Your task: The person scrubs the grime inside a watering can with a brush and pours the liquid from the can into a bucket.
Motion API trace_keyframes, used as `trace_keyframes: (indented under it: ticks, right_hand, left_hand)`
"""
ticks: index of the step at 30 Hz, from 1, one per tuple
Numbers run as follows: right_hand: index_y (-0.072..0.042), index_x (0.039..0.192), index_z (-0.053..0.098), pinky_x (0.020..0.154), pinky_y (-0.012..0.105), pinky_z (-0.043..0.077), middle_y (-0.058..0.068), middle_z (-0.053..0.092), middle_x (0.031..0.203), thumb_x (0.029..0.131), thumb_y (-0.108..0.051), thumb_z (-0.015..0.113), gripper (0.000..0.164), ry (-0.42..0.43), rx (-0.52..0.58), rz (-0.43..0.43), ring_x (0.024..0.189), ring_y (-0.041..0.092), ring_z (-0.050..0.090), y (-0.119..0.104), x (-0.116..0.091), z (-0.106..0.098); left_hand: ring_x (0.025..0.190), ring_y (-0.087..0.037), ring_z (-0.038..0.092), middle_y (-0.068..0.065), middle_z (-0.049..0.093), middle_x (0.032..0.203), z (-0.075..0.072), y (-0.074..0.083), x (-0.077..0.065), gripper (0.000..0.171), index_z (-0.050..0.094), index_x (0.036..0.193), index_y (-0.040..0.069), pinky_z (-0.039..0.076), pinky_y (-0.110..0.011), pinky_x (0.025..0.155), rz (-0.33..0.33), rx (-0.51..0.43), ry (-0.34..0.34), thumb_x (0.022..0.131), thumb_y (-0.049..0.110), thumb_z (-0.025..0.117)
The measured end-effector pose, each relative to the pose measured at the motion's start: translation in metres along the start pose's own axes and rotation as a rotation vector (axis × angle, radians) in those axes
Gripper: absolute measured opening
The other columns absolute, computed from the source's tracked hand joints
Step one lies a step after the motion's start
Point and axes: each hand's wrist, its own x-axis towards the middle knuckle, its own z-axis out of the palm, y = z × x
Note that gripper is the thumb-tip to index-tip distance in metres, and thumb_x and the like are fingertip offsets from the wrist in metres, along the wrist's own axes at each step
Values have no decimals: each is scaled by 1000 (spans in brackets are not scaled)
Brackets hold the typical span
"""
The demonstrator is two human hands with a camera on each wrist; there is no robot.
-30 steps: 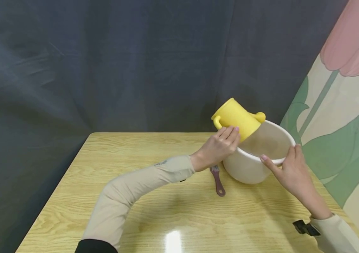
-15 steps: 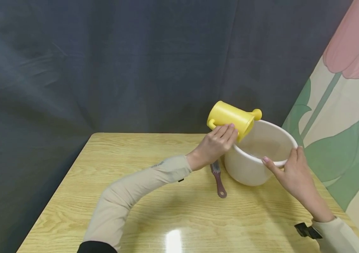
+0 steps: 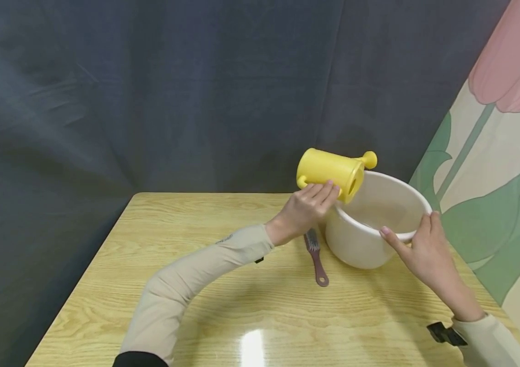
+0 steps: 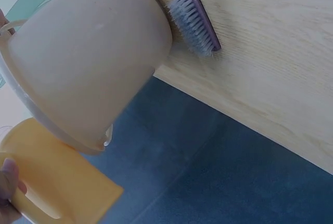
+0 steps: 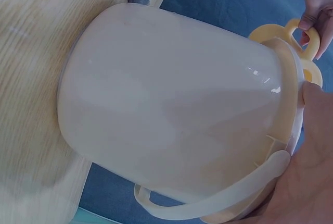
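Observation:
My left hand (image 3: 303,209) grips the handle of a yellow watering can (image 3: 326,165) at the bucket's left rim. The can lies nearly on its side, its top opening and round spout head pointing right toward the bucket. In the left wrist view, fingers curl round the can's handle (image 4: 31,206). My right hand (image 3: 429,257) holds the rim of the white bucket (image 3: 358,250), thumb at the near edge, fingers at the right. The bucket stands upright on the table. Its white carrying handle (image 5: 229,195) hangs down beside my right hand in the right wrist view.
A brush (image 3: 317,257) with a purple handle and pale bristles lies just left of the bucket on the wooden table (image 3: 260,290). Behind the table hangs a dark curtain (image 3: 223,97). A flower-painted wall (image 3: 493,204) borders the right side.
The watering can has gone from steeply tipped, mouth down, to nearly horizontal, and has shifted slightly left with my left hand. More of its opening shows. My right hand stays on the bucket's rim.

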Motion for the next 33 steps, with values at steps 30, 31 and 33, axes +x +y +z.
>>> trace_keyframes:
  ticks: [30,31,33]
  right_hand:
    - [26,133,27,73,67,39,36,33,115,94,-43,66,89,-10,-7,8,96,48,36,-1,1,0]
    - [26,133,27,73,67,38,36,33,115,94,-43,66,89,-10,-6,7,96,48,36,-1,2,1]
    - [25,133,27,73,66,38,35,33,115,94,-43,66,89,-10,-5,7,96,48,36,-1,2,1]
  left_hand:
    - [98,-13,69,-1,73,109,-3,-14,-17,35,73,117,9,56,-21,65,-270,-359,34,88,-7,66]
    - [95,-12,69,0,74,106,-2,-14,-18,37,73,117,9,54,-20,62,-292,-383,43,86,-9,64]
    - [90,-11,70,-1,75,102,0,-15,-20,44,74,116,8,52,-18,57,-339,-437,63,81,-15,62]
